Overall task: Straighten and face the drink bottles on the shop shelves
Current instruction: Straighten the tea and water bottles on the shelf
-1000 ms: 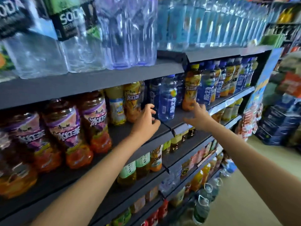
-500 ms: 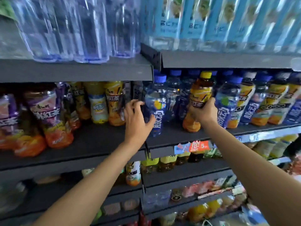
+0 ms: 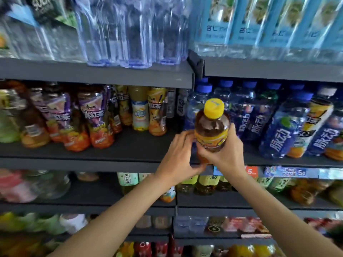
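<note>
In the head view, at the centre of the frame, both hands hold one iced-tea bottle (image 3: 211, 130) with a yellow cap and a yellow-orange label; it is filled with brown tea and tips its cap toward the camera, in front of the front edge of the dark middle shelf (image 3: 111, 153). The right hand (image 3: 225, 154) wraps its fingers and thumb round the bottle's lower body, and the left hand (image 3: 179, 154) curls its fingers against the bottle's left side and base. Just behind the bottle, centre to right, stands a row of blue-capped sports-drink bottles (image 3: 278, 134) with dark blue labels and clear liquid, some leaning left, with a few yellow-labelled tea bottles (image 3: 319, 115) mixed in among them. At the left of the same shelf are purple-and-orange labelled tea bottles (image 3: 92, 119), tilted, and a pale yellow milk-drink bottle (image 3: 140, 114) stands upright further back. On the shelf above, large clear water bottles (image 3: 130, 30) fill the upper centre and light-blue labelled bottles (image 3: 269, 25) the upper right. Below the hands, price tags (image 3: 285, 171) line the shelf edge, and green-tea bottles (image 3: 128, 180) stand on the lower shelf, partly hidden by the forearms.
</note>
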